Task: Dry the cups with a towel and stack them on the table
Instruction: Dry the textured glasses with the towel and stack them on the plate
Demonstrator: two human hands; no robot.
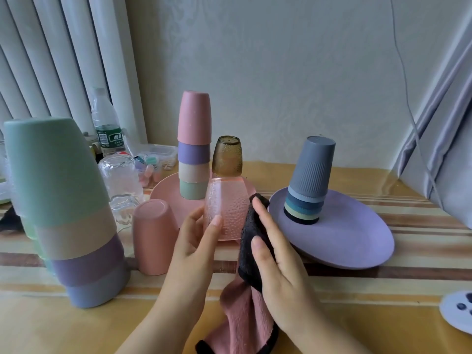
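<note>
While the left hand [201, 236] curls its thumb and fingers round the lower wall of the pink glass [226, 208], the right hand [274, 259] presses the towel [251, 254] against the glass's right side, fingers laid nearly straight over the cloth. The glass sits mouth-down just below the centre of the frame, seemingly held in front of the pink plate [166, 192]; whether it touches anything beneath cannot be told. An amber glass [227, 155] stands inverted on its base.

Both look like pressed glass with a dimpled surface, so they are probably rigid, fairly heavy for their size and breakable. The dimples should give the fingers some purchase, yet a wet wall may still be slippery. A hold low on the wide belly, as now, seems soundest, and the amber glass on top could topple if the pink one tilts. The towel, dark on one face and pink on the other, hangs limp toward the bottom of the frame and should follow the curve easily.

Plastic-looking stacks stand around: a pastel stack [194, 146] on the pink plate, a large stack [66, 210] at the left, a grey-blue stack [310, 180] on the purple plate [357, 236].

A water bottle [106, 121] in the upper left carries a green label with characters too blurred to read.
</note>
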